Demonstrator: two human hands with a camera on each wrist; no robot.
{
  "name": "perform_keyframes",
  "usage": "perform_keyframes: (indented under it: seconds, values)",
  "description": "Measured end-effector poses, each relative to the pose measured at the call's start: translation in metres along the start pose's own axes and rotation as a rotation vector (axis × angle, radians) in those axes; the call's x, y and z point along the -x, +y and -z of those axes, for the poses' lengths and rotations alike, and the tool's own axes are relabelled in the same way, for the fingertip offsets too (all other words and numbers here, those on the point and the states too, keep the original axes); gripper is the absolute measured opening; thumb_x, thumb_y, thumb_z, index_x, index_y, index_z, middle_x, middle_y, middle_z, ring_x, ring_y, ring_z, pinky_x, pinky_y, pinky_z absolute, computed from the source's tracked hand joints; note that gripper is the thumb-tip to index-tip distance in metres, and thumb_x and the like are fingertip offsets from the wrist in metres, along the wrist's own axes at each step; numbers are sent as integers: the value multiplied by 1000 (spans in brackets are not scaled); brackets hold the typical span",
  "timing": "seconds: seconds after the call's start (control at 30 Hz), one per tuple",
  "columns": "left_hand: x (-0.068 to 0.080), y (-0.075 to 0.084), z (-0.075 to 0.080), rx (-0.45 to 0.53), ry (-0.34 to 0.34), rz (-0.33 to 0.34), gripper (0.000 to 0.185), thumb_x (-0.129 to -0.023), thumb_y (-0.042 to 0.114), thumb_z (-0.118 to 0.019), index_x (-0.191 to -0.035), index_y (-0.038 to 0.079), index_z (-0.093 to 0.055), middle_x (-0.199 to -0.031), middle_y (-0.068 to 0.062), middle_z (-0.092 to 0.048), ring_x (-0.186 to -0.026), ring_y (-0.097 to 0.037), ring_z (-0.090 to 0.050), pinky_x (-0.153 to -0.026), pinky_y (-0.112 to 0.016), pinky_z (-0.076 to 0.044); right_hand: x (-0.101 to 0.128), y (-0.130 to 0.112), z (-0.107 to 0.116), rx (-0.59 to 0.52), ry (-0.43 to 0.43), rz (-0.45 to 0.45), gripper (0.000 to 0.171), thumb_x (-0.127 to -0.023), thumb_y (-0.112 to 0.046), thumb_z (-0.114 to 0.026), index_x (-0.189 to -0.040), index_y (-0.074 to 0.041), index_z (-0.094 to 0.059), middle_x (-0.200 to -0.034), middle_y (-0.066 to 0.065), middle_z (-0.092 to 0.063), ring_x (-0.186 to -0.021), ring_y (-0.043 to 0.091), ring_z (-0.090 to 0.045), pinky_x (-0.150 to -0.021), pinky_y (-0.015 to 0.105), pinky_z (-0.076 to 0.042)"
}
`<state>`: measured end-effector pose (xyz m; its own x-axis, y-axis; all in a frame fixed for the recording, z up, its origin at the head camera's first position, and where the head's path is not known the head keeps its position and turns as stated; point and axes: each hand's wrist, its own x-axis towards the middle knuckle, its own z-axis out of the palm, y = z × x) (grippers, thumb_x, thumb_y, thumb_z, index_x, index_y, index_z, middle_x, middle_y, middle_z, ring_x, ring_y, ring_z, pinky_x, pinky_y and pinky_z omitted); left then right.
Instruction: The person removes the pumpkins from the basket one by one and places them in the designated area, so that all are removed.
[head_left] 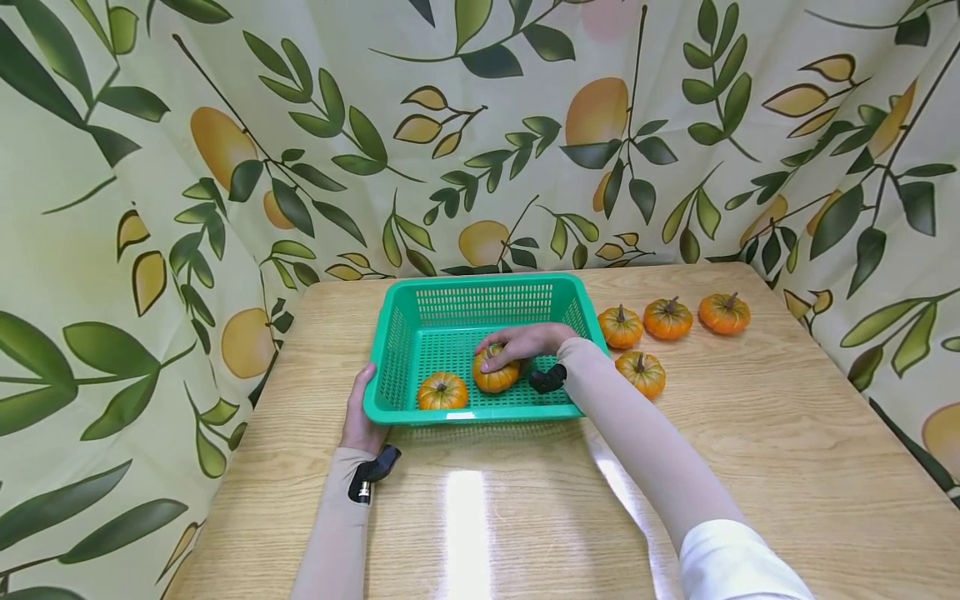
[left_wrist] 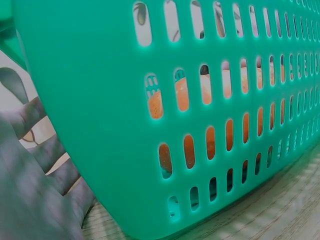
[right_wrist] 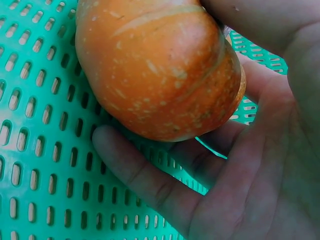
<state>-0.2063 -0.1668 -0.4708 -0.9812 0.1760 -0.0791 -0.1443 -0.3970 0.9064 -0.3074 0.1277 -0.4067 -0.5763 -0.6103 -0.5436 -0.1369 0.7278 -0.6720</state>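
Reaching into the green basket (head_left: 480,287), the right hand (head_left: 525,340) curls its fingers (right_wrist: 135,170) round an orange pumpkin (head_left: 495,372) that sits low over the slotted floor, near the front wall (the wrist view shows the fingers under and beside it, the thumb above). A second pumpkin (head_left: 442,391) lies on the basket floor just to its left, apart from the hand. The left hand (head_left: 360,414) rests against the basket's near left corner, fingers straight along the wall. Four more pumpkins stand on the desk (head_left: 787,433) right of the basket: three in a row (head_left: 667,317) toward the back and one (head_left: 641,373) nearer, just beside the right forearm. A leaf-and-fruit curtain (head_left: 225,150) hangs behind the desk.
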Motion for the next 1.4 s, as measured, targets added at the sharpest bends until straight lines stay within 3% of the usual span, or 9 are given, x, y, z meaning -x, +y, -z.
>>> perform_keyframes:
  seconds: [0.53, 0.97, 1.4]
  values:
    - [4, 3, -3, -6, -5, -4, 62, -97, 53, -35, -150, 20, -28, -155, -11, -27, -140, -29, -29, -111, -37, -28, -3, 4, 0, 33, 11, 18, 62, -84, -60, -62, -138, -35, -46, -152, 2, -32, -138, 24, -31, -112, 47, -30]
    - [3, 4, -4, -5, 17, -2, 62, -97, 53, -36, -149, 20, -28, -154, -10, -28, -138, -27, -30, -109, -36, -29, -4, 3, 0, 21, -2, 16, 61, -84, -58, -62, -138, -34, -46, -150, 2, -34, -135, 22, -33, -110, 45, -33]
    - [3, 3, -2, -5, -7, -6, 63, -97, 53, -35, -150, 20, -27, -154, -13, -27, -138, -29, -31, -109, -36, -32, -5, 3, 0, 34, -6, 22, 61, -84, -58, -62, -138, -35, -46, -150, 2, -34, -136, 23, -32, -111, 46, -31]
